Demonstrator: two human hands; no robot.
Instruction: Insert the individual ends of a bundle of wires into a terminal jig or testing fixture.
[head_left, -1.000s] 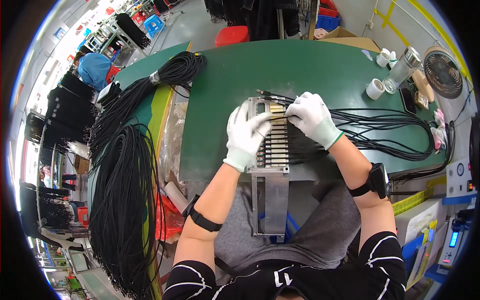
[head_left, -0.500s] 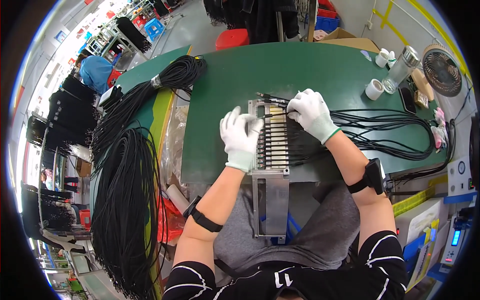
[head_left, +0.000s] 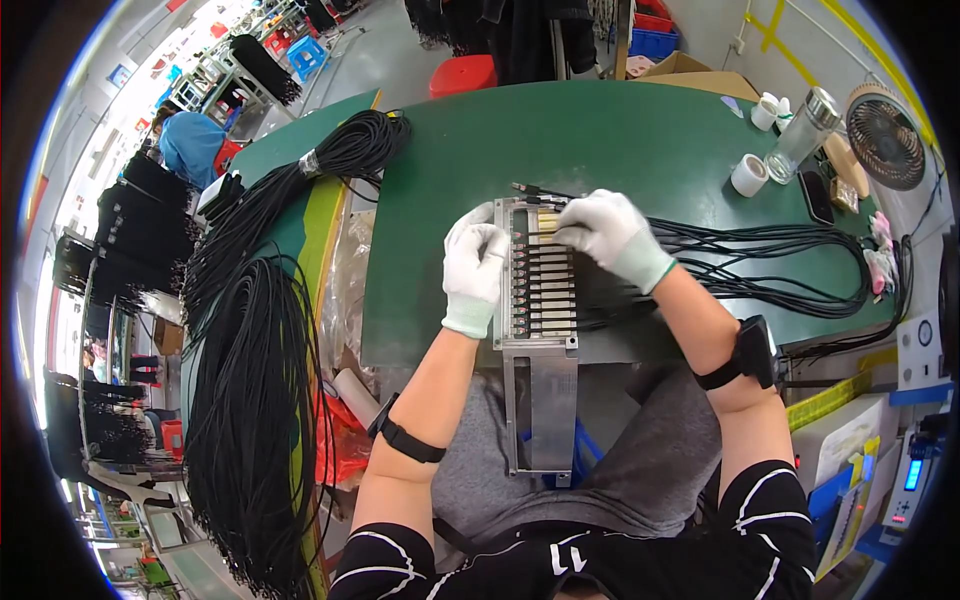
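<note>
A long metal fixture lies across the table's near edge, its upper part holding a row of black cable ends with silver plugs side by side. My left hand, in a white glove, has its fingers curled against the fixture's upper left edge. Above the top slots, my gloved right hand pinches a black cable; its fingers hide the gripped part. Loose plug ends stick out past the fixture's far end. From the slots the black cables run right in a long loop.
Bundles of black cable hang over the left side table. On the green table, white rolls, a glass bottle, a phone and a fan stand at the right. A person in blue is far left.
My left hand has drawn back left from over the slots, its fingers curling at the fixture's edge. My right hand has moved slightly left and down, its fingertips over the upper slots.
</note>
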